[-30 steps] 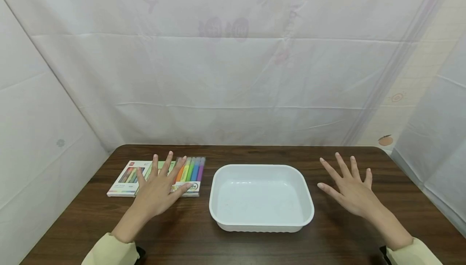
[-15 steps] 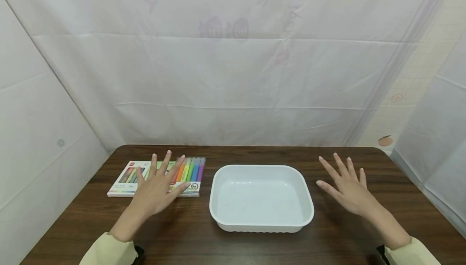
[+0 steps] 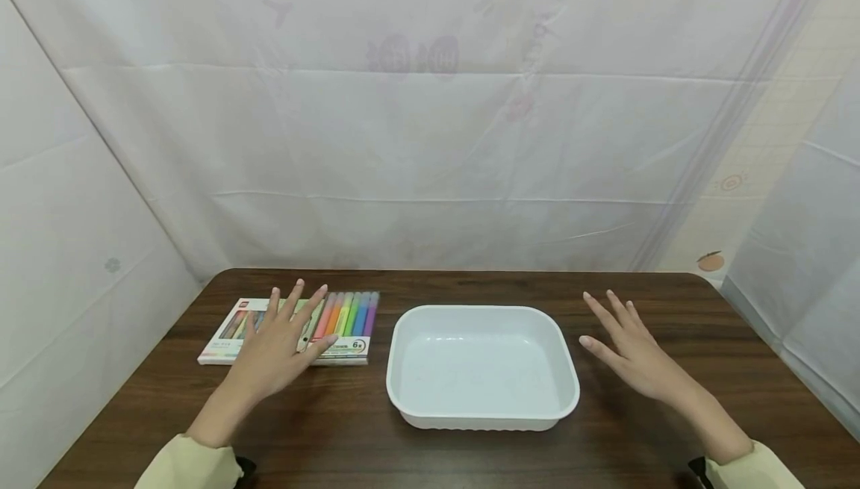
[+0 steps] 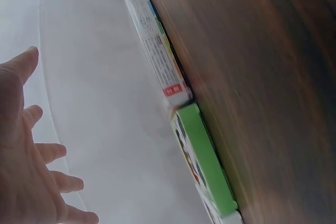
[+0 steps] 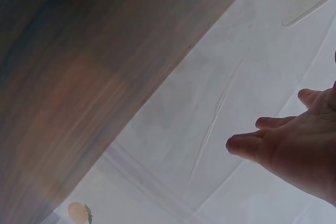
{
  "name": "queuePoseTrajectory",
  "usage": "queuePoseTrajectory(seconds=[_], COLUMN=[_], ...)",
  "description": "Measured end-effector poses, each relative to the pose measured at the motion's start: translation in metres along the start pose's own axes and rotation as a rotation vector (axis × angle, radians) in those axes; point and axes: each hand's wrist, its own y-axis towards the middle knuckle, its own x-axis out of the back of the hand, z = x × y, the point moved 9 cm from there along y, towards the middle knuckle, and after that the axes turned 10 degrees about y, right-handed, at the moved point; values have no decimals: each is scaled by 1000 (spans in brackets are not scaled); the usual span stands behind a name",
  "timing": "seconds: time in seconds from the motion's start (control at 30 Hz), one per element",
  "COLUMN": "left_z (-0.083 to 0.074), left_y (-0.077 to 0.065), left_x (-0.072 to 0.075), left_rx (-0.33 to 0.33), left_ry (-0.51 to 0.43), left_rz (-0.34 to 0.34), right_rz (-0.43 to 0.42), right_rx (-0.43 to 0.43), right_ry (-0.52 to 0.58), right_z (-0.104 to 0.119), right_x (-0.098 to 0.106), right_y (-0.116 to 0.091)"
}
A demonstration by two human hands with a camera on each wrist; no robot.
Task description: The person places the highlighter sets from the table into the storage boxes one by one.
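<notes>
Fingers spread, my left hand (image 3: 272,351) hovers above a row of flat packs at the table's left. In that row lie a white box with coloured sticks pictured on it (image 3: 218,351), a green box (image 4: 202,153) partly hidden by the hand, and a clear-fronted pack of rainbow-coloured markers (image 3: 352,317). The left wrist view shows the hand (image 4: 31,182) apart from the packs. My right hand (image 3: 638,354) is held over the table to the right of a white rectangular tray (image 3: 484,422), its fingers extended and touching nothing.
A dark wood-grain table (image 3: 430,466) bears everything. White printed cloth (image 3: 430,138) hangs behind its far edge, with more cloth at the left (image 3: 67,250) and right (image 3: 806,250).
My left hand has shifted slightly left, uncovering more of the marker pack. My right hand has drifted slightly left, its fingers closer together. The packs and tray have stayed in place.
</notes>
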Motion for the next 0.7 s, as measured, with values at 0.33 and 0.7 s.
queuePoseTrajectory(seconds=[0.33, 0.7], left_z=[18, 30], left_y=[-2, -5], left_x=[4, 10], left_rx=[5, -11], left_ry=[-135, -195], left_rz=[-23, -74], right_rz=[48, 65], right_rx=[-6, 14], right_ry=[97, 158], right_z=[0, 0], right_x=[-9, -15], right_y=[-1, 1])
